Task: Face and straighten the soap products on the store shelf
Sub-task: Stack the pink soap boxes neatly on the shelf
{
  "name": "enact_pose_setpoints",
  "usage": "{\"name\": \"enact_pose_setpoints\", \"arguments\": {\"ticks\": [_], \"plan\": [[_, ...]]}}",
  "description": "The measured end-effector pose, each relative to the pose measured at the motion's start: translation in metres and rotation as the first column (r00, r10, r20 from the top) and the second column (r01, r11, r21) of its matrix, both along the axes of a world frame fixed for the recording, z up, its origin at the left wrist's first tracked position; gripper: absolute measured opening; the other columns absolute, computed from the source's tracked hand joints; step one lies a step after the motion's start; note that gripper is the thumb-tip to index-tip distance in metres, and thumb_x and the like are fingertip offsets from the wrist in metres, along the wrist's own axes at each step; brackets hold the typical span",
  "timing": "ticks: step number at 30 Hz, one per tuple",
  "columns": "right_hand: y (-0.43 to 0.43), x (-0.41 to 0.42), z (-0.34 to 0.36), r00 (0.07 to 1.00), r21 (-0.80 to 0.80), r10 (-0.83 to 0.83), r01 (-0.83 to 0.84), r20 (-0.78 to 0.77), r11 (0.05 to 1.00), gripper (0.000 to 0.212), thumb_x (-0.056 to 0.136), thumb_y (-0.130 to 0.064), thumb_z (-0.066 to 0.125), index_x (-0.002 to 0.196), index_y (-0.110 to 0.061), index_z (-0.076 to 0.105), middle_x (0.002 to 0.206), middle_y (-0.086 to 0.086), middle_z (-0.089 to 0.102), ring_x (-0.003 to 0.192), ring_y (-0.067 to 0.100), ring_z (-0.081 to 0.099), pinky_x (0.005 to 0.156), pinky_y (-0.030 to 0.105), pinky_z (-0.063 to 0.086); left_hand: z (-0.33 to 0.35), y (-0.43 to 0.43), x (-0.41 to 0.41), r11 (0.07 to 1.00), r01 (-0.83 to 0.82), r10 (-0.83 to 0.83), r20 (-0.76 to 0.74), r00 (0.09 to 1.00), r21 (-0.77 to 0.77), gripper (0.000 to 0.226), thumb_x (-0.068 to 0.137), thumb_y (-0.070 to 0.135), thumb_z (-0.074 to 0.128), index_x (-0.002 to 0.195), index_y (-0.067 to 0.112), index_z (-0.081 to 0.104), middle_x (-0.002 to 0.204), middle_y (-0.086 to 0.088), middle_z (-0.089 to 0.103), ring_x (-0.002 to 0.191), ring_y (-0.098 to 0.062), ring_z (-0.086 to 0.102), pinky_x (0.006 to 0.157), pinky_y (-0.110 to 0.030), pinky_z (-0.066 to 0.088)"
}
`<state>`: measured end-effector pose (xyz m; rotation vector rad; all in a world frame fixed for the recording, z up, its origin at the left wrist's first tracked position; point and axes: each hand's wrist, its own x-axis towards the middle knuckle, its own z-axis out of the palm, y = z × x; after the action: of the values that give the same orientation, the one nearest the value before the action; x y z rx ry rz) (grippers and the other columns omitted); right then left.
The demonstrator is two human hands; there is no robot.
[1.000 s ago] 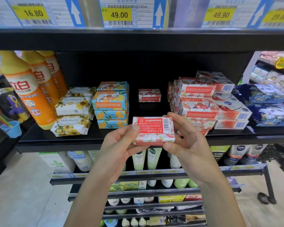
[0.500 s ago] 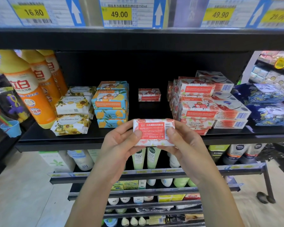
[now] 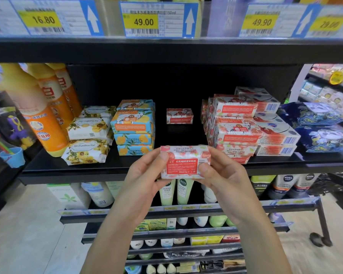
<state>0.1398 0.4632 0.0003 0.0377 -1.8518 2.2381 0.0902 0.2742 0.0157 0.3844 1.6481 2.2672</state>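
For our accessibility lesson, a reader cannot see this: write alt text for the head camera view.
The left hand and right hand hold a red-and-white soap bar by its ends before a black store shelf. Behind it, one matching bar sits far back, between a blue-and-orange soap stack on the left and a red-and-white soap stack on the right.

Glossy paper-wrapped soap bar (image 3: 184, 162), matt shelf (image 3: 111, 171)

One wide-angle head-worn view faces the black soap shelf (image 3: 71, 171) head-on and close, tilted slightly down over the lower shelves (image 3: 285, 207)
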Motion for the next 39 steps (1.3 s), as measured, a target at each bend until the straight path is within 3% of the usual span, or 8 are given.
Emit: {"name": "enact_pose_setpoints", "arguments": {"ticks": [5,9,15,18,24,31,34,39], "plan": [[0.003,0.001,-0.002,0.998,0.031,0.049,-0.048,-0.031,0.998,0.053,0.089,-0.014,0.068,0.14,-0.012,0.059,0.136,0.01,0.066,0.126,0.032,0.062,0.107,0.054,0.049,-0.002,-0.002,0.003,0.998,0.042,-0.04,0.049,0.998,-0.041,0.045,0.097,0.042,0.053,0.127,0.012,0.067,0.122,-0.011,0.074,0.117,-0.027,0.069,0.1,-0.041,0.056],[0.001,0.002,-0.001,0.998,0.029,0.06,-0.059,-0.019,0.998,0.055,0.087,-0.017,0.071,0.141,-0.018,0.059,0.138,0.007,0.065,0.128,0.028,0.061,0.111,0.054,0.046,-0.001,-0.002,0.002,1.0,0.013,-0.013,0.071,0.997,0.004,0.049,0.09,0.036,0.061,0.127,0.005,0.065,0.119,-0.015,0.074,0.114,-0.03,0.071,0.099,-0.041,0.057],[-0.001,0.0,0.003,0.997,-0.025,0.024,-0.022,0.07,0.999,0.085,0.066,-0.062,0.087,0.137,-0.023,0.061,0.133,0.007,0.067,0.122,0.025,0.066,0.098,0.037,0.056,-0.002,-0.003,0.001,0.999,-0.008,0.005,0.063,0.998,0.044,0.046,0.09,0.026,0.063,0.129,0.002,0.063,0.121,-0.015,0.073,0.116,-0.029,0.07,0.098,-0.037,0.057],[-0.005,0.0,0.006,0.992,-0.06,-0.006,0.013,0.126,0.998,0.096,0.061,-0.069,0.087,0.137,-0.017,0.059,0.127,0.01,0.071,0.114,0.027,0.07,0.092,0.033,0.059,-0.004,-0.003,-0.001,0.997,-0.041,0.036,0.083,0.996,0.066,0.054,0.083,0.024,0.069,0.132,0.003,0.06,0.121,-0.016,0.073,0.116,-0.029,0.07,0.097,-0.038,0.057],[-0.013,0.001,0.009,0.991,-0.058,0.008,0.0,0.136,0.998,0.059,0.083,-0.044,0.071,0.128,-0.004,0.064,0.119,0.011,0.074,0.113,0.026,0.071,0.101,0.04,0.055,-0.005,0.0,0.001,0.998,-0.036,0.033,0.066,0.997,0.043,0.059,0.079,0.022,0.072,0.135,0.011,0.058,0.117,-0.014,0.075,0.113,-0.025,0.071,0.098,-0.036,0.057],[-0.011,0.002,0.009,0.994,-0.133,0.021,-0.006,0.107,0.991,0.056,0.081,-0.03,0.074,0.131,-0.006,0.062,0.122,0.012,0.073,0.117,0.026,0.069,0.097,0.035,0.058,-0.005,0.0,0.001,0.999,-0.031,0.03,0.051,0.998,0.01,0.059,0.079,0.023,0.076,0.136,0.018,0.06,0.12,-0.008,0.074,0.115,-0.022,0.07,0.094,-0.03,0.058],[-0.008,0.004,0.008,0.996,-0.18,0.02,-0.004,0.089,0.984,0.061,0.075,-0.021,0.078,0.133,-0.01,0.061,0.125,0.011,0.071,0.117,0.027,0.069,0.097,0.036,0.058,-0.003,0.0,0.001,1.0,-0.011,0.01,0.067,0.998,0.006,0.06,0.082,0.031,0.08,0.137,0.018,0.06,0.125,-0.007,0.072,0.12,-0.022,0.067,0.102,-0.036,0.053],[0.0,0.005,0.005,1.0,-0.082,0.017,-0.017,-0.004,0.996,0.069,0.073,-0.002,0.085,0.136,-0.012,0.058,0.129,0.008,0.069,0.12,0.029,0.066,0.099,0.041,0.056,-0.003,-0.001,0.002,0.999,-0.025,0.022,0.099,0.995,0.03,0.051,0.089,0.041,0.069,0.128,0.007,0.067,0.12,-0.012,0.074,0.117,-0.026,0.068,0.105,-0.041,0.053]]}}
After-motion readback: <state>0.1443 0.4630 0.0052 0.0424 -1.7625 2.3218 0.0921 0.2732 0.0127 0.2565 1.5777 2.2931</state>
